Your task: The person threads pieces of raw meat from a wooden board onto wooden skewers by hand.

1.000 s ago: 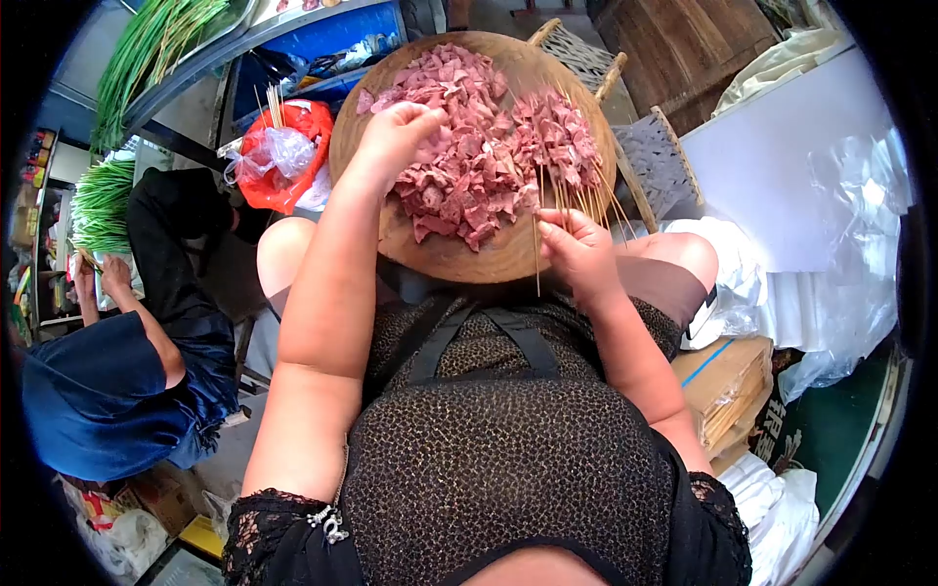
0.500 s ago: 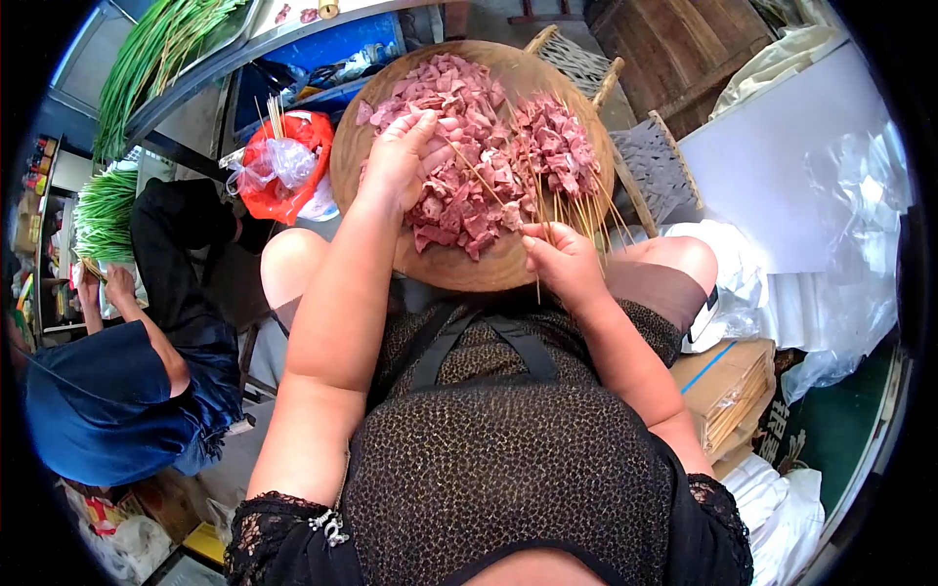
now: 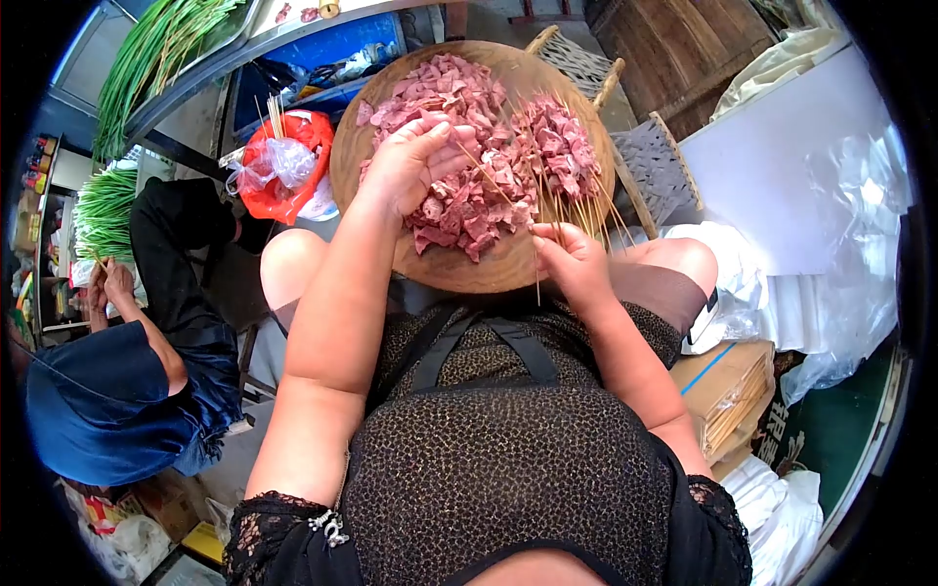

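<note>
Cut pink-red meat pieces (image 3: 474,210) lie heaped on a round wooden board (image 3: 430,262) over my lap. Several thin sticks with meat on them, the skewers (image 3: 562,146), rest at the board's right side, their bare ends pointing toward me. My left hand (image 3: 420,161) is over the left part of the heap, palm turned up, fingers loosely curled and apart. One thin stick (image 3: 486,178) slants from near its fingers down toward my right hand (image 3: 572,256). That hand pinches a stick at the board's near edge, beside the skewer ends.
A red bag (image 3: 269,200) with sticks stands left of the board. Another person (image 3: 107,400) works at far left near green stalks (image 3: 106,213). Woven chairs (image 3: 655,166) stand at right, with cardboard (image 3: 728,391) and plastic sheeting (image 3: 850,215) beyond.
My left hand has shifted right over the heap and opened from a pinch. My right hand moved slightly left, then back right. A slanted stick now shows between the hands.
</note>
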Motion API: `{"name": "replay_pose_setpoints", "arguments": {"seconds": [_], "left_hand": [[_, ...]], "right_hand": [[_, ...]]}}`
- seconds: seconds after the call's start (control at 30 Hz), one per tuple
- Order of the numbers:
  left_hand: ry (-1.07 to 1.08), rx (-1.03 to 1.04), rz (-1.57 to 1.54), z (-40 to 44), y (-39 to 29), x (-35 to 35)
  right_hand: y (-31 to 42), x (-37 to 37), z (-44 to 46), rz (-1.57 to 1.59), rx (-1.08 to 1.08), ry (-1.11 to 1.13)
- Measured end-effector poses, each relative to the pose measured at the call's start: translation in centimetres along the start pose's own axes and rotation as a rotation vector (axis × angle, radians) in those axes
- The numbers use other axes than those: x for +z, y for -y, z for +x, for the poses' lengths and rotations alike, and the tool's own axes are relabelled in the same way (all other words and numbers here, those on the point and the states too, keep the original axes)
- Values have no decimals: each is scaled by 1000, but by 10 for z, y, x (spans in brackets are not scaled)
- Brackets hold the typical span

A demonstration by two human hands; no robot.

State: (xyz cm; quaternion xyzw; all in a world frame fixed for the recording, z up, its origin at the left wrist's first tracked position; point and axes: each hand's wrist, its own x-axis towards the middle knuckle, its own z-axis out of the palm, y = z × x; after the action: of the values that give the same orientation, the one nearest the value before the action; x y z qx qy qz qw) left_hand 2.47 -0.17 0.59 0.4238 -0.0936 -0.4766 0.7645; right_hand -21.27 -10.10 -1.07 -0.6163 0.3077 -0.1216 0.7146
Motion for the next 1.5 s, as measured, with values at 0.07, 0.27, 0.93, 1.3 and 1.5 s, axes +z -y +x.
{"name": "replay_pose_setpoints", "arguments": {"seconds": [0.07, 0.27, 0.93, 1.3, 1.5], "left_hand": [[17, -22, 9, 0, 1, 1], [30, -24, 112, -2, 7, 8], [143, -85, 43, -9, 20, 14], [55, -19, 95, -8, 31, 23], [110, 286, -206, 10, 39, 12]], "right_hand": [[1, -2, 1, -16, -10, -4], [2, -3, 1, -21, -30, 15], [7, 6, 5, 21, -20, -10], [10, 11, 9, 148, 76, 63], [12, 27, 15, 69, 39, 108]]}}
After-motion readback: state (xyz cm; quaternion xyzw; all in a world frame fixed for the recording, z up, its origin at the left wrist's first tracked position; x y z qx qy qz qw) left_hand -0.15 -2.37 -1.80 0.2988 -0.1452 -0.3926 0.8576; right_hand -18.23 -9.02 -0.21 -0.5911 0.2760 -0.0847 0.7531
